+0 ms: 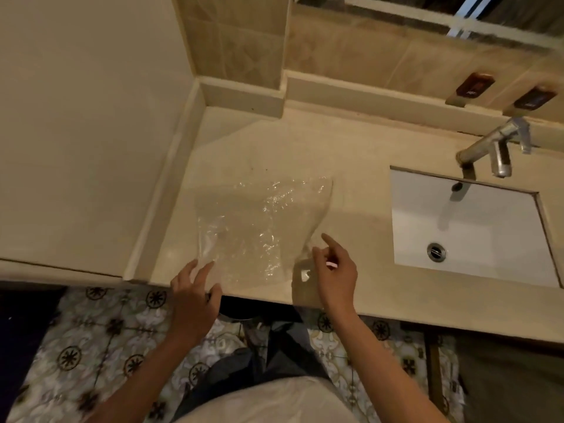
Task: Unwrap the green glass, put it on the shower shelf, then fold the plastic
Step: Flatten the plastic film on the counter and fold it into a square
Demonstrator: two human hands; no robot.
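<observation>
You have the plastic [259, 227] lying on the counter [360, 184] in front of you. It is clear and crinkly, and it is spread out almost flat. Nothing is wrapped inside it now. The green glass is not in this view, and neither is the shower shelf. So it looks like the unwrapping is done, and the glass is likely put away, but you cannot check that from here. What seems to be left is the last job: folding the plastic. No neat fold shows yet, though the right side of the sheet curls up a little.

Your left hand [192, 303] is at the near left corner of the plastic, by the front edge of the counter. Its fingers are spread and reach forward onto the sheet. It looks like it is pressing or just touching the corner, not gripping it tight.

Your right hand [334, 277] is at the near right corner. The pointing finger sticks out straight, toward the wall. The thumb and the other fingers are bent in, and they seem to pinch the edge of the plastic and lift it a bit. It is hard to be sure, because the plastic is see-through there.

The sink [457, 227] and the tap [491, 148] are off to your right, well apart from the plastic.
</observation>
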